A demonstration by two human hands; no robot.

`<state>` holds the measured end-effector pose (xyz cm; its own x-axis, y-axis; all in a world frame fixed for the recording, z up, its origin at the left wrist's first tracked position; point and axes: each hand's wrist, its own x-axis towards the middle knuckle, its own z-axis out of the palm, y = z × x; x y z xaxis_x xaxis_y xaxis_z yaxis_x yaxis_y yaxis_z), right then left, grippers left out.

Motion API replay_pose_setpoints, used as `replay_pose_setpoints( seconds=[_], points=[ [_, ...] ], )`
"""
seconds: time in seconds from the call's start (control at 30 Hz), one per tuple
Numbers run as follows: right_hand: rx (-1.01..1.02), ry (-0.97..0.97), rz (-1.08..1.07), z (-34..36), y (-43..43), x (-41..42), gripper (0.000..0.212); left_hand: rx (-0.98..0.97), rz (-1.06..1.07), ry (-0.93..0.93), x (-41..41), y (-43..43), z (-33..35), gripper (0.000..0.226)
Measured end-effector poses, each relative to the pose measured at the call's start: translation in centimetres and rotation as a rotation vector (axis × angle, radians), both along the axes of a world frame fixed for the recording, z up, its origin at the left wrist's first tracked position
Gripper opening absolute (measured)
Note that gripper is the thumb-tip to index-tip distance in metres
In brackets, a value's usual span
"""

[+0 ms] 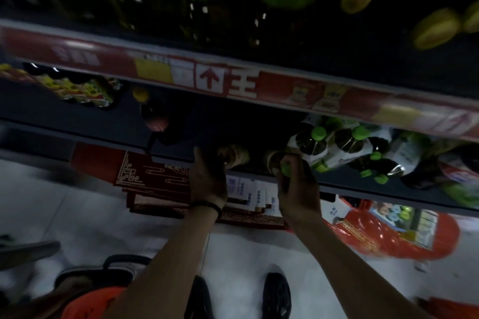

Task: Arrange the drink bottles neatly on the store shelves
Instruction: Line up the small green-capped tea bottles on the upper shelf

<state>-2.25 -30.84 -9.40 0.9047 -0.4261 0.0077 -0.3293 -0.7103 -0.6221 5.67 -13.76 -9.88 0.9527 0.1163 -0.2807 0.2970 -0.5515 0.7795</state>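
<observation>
the right hand [295, 184] is closed around the neck of a dark plastic drink bottle with a bright green screw cap [286, 169], holding it at the front edge of the dark grey lower shelf [103, 134], just left of a cluster of matching green-capped bottles with white labels [344, 145] that crowd the right part of that shelf. the left hand [207, 176], with a black band at the wrist, reaches over the same front edge toward a pale, rounded item [234, 155] sitting there; its fingers are hidden behind the hand, so whether it grips or only touches cannot be told. the frame is blurred and dim, and the item under the left hand is too unclear to name.

the held bottle looks full, so it is likely fairly heavy for its size, with smooth plastic walls that flex a little and could slip under a loose hold. the neck under the cap is a firm, narrow place to pinch; for setting it down squarely, a grip round the labelled body would probably steady it better. the neighbours stand tilted and touching one another, so a nudge could topple several. the left part of the shelf is mostly bare, apart from a lone yellow-capped dark bottle [145, 103] near the back.
</observation>
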Motion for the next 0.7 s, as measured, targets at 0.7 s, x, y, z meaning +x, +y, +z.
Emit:
replay_pose_setpoints(
  seconds=[0.7],
  points=[
    [-0.432, -0.165, 0.025, 46.5, -1.7, -6.1, 0.059, 0.089, -0.895, -0.648, -2.8, 5.4, 45.3, 0.008]
  ],
)
